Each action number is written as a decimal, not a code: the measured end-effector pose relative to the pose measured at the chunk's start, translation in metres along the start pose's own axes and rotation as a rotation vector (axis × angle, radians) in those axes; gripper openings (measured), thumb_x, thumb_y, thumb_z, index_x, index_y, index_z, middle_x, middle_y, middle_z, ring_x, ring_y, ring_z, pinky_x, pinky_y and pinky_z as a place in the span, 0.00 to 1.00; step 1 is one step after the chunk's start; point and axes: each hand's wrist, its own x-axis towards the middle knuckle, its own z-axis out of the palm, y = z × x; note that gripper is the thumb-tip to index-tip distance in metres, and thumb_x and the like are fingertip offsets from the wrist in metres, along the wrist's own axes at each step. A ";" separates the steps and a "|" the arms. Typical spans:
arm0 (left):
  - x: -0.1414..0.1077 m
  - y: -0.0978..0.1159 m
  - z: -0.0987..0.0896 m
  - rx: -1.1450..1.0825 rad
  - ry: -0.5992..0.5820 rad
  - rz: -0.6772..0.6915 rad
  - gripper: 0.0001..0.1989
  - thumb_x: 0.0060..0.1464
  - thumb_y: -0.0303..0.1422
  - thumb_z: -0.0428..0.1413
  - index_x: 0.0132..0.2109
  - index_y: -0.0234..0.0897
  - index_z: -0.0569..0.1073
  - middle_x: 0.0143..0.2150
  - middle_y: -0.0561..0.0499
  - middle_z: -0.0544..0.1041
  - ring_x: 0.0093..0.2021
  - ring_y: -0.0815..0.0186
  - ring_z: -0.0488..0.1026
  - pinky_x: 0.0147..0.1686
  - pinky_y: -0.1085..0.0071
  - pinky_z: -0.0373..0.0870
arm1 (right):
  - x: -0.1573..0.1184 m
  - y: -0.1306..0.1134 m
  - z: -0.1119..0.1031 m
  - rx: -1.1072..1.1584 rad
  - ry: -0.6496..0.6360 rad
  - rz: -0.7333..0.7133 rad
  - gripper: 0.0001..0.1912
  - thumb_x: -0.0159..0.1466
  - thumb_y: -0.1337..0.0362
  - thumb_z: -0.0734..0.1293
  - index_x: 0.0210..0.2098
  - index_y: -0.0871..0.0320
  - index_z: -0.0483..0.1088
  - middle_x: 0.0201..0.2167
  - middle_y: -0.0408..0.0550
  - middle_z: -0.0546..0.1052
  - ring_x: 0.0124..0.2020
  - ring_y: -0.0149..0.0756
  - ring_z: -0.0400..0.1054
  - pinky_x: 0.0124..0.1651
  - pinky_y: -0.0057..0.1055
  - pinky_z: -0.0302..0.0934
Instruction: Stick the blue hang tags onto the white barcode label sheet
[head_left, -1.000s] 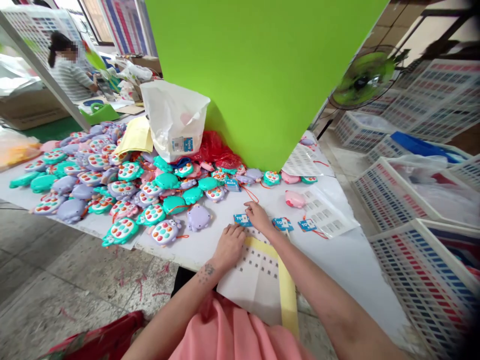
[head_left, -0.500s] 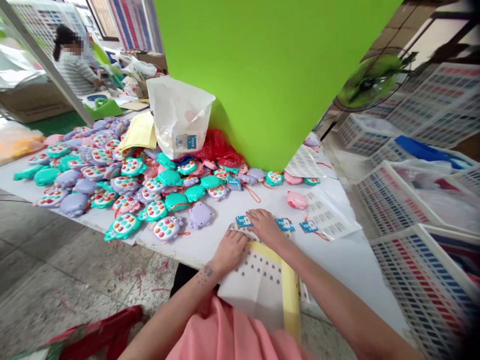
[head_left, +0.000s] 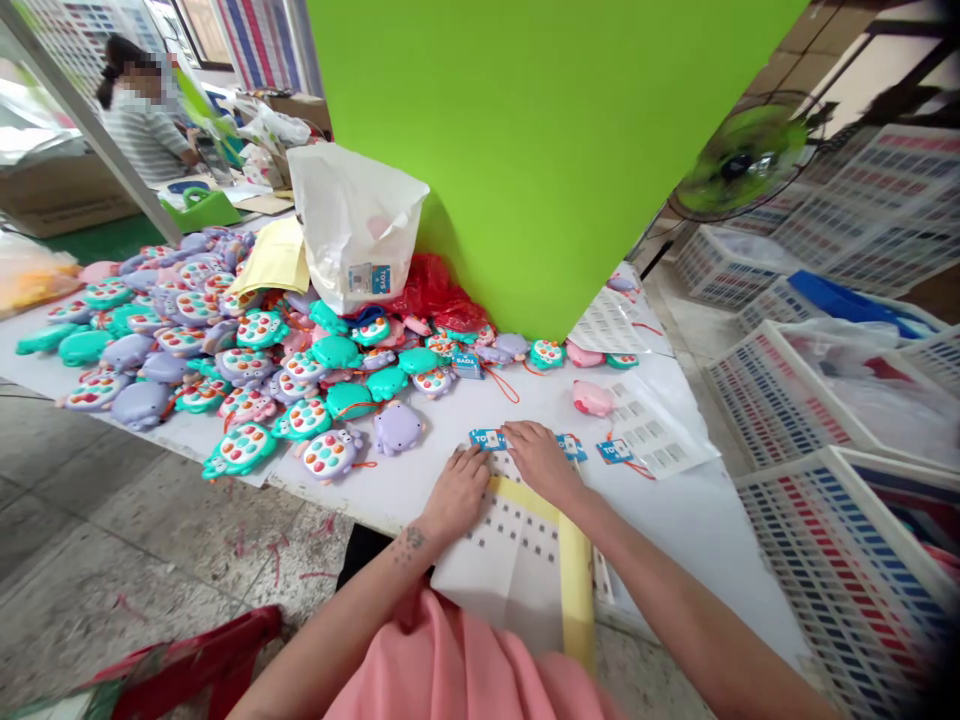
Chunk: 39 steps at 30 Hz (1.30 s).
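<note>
Blue tag (head_left: pixel 487 439) lies between left hand (head_left: pixel 459 492) and right hand (head_left: pixel 541 462).

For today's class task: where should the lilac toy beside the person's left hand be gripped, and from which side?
Grip the lilac toy across its rounded body from above, coming in from the side of the left hand. It lies flat on the white table, and its far side sits close to the heaped toys, leaving less room there.
</note>
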 end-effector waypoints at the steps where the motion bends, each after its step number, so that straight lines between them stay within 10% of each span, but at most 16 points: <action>1: 0.000 0.000 -0.002 0.001 0.001 0.009 0.09 0.56 0.23 0.48 0.43 0.32 0.68 0.55 0.42 0.68 0.60 0.56 0.58 0.58 0.57 0.54 | 0.004 0.001 0.000 0.008 0.003 -0.005 0.19 0.62 0.69 0.61 0.53 0.59 0.65 0.53 0.52 0.68 0.53 0.41 0.58 0.54 0.39 0.55; 26: 0.002 0.005 -0.013 -0.019 -0.032 0.012 0.05 0.57 0.28 0.48 0.38 0.34 0.68 0.39 0.46 0.70 0.42 0.60 0.64 0.47 0.61 0.62 | 0.007 -0.012 -0.001 -0.133 0.097 -0.280 0.07 0.62 0.73 0.61 0.36 0.62 0.72 0.34 0.51 0.74 0.42 0.41 0.61 0.51 0.39 0.54; 34: 0.000 0.003 -0.018 -0.200 -0.011 -0.127 0.08 0.56 0.26 0.47 0.39 0.37 0.69 0.34 0.49 0.72 0.38 0.61 0.66 0.44 0.61 0.61 | -0.020 0.043 -0.020 -0.148 0.143 0.114 0.14 0.64 0.70 0.60 0.45 0.56 0.72 0.41 0.50 0.75 0.44 0.43 0.60 0.49 0.40 0.52; 39: 0.001 -0.001 -0.015 -0.381 0.053 -0.233 0.09 0.58 0.28 0.47 0.46 0.37 0.67 0.32 0.51 0.72 0.35 0.64 0.67 0.47 0.61 0.59 | -0.049 0.080 -0.022 -0.187 -0.069 0.179 0.17 0.58 0.77 0.62 0.41 0.55 0.74 0.40 0.48 0.76 0.44 0.43 0.62 0.47 0.39 0.52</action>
